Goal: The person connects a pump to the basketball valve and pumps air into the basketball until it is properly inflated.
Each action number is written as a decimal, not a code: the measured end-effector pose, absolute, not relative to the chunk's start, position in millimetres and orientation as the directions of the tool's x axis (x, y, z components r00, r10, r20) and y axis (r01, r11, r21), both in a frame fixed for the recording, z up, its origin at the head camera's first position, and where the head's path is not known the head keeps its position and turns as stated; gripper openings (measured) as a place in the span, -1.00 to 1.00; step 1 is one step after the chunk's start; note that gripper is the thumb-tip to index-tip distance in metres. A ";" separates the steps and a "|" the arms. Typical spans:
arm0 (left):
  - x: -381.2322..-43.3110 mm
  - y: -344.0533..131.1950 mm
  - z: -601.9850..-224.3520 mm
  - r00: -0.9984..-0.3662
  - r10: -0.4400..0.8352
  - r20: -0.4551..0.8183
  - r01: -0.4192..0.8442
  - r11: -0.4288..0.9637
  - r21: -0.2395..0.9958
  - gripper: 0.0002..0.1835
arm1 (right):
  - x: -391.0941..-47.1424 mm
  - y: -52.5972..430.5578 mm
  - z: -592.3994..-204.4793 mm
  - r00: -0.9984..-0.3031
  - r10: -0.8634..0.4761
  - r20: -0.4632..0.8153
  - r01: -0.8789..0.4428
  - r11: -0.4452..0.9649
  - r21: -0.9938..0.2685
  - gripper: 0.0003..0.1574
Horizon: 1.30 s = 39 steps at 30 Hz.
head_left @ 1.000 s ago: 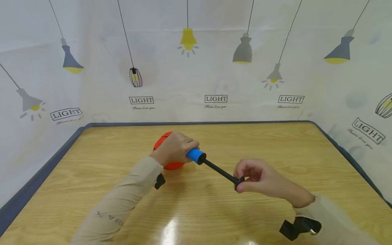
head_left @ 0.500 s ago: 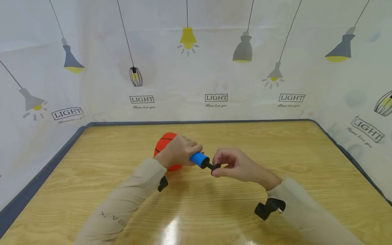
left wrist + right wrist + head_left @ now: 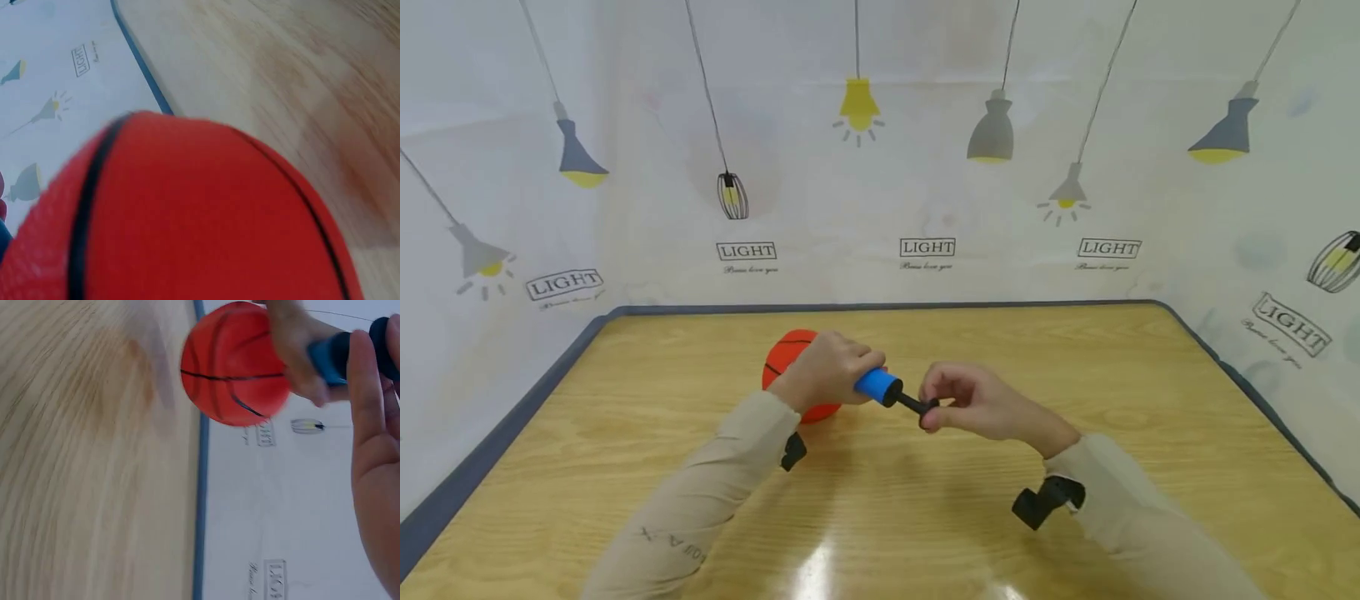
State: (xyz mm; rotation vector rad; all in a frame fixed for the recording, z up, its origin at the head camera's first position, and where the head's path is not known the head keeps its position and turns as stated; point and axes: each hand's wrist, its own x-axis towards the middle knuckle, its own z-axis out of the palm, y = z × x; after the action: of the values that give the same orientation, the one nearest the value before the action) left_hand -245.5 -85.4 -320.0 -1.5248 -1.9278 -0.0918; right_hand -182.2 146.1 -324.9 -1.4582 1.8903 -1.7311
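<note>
My left hand (image 3: 827, 368) grips the blue barrel of a hand pump (image 3: 876, 385), its fingers wrapped round it. Behind that hand is a red ball (image 3: 784, 354) with black seams like a basketball, partly covered by it in the head view. The ball (image 3: 206, 206) fills much of the left wrist view. My right hand (image 3: 977, 402) pinches the black handle (image 3: 929, 412) at the end of the pump's rod. A short length of black rod shows between barrel and handle. The pump's far end is hidden behind the left hand.
A wooden table (image 3: 880, 517) lies under both hands, with a dark blue edging (image 3: 887, 307) along its back and sides. Beyond it stands a white backdrop (image 3: 820, 183) printed with hanging lamps. Black wrist mounts (image 3: 1047, 500) hang under the sleeves.
My right hand has moved left toward the barrel, pushing the long black rod most of the way in. Since half a second ago the hands, pump and ball have shifted only slightly.
</note>
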 end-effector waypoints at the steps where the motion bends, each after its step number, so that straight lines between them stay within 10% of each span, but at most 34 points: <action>1: -245.2 -84.4 -320.0 -0.093 0.835 0.542 0.883 0.320 -0.342 -0.74 | -185.7 142.2 -327.0 -0.511 -0.732 0.450 -0.515 -0.159 -0.843 -0.80; 8: -246.6 -78.9 -326.6 -0.063 0.837 0.543 0.892 0.291 -0.345 -0.75 | -165.1 144.9 -328.1 -0.587 -0.686 0.430 -0.477 -0.137 -0.869 -0.85; 16: -246.9 -89.5 -324.7 -0.100 0.838 0.536 0.901 0.304 -0.308 -0.75 | -142.6 168.1 -322.9 -0.446 -0.723 0.528 -0.483 -0.302 -0.822 -0.87; 30: -249.3 -81.8 -320.7 -0.073 0.836 0.544 0.905 0.285 -0.317 -0.77 | -167.9 146.2 -330.2 -0.618 -0.662 0.424 -0.445 -0.150 -0.883 -0.84; 39: -250.7 -84.2 -317.1 -0.080 0.833 0.547 0.893 0.303 -0.332 -0.76 | -158.5 167.8 -321.9 -0.458 -0.730 0.507 -0.393 -0.346 -0.852 -0.87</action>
State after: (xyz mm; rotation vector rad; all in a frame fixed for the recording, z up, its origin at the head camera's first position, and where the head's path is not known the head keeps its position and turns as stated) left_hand -250.7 -84.2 -317.1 -1.5336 -1.9115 -0.1159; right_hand -158.5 167.8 -321.9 -1.4643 1.6177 -1.8800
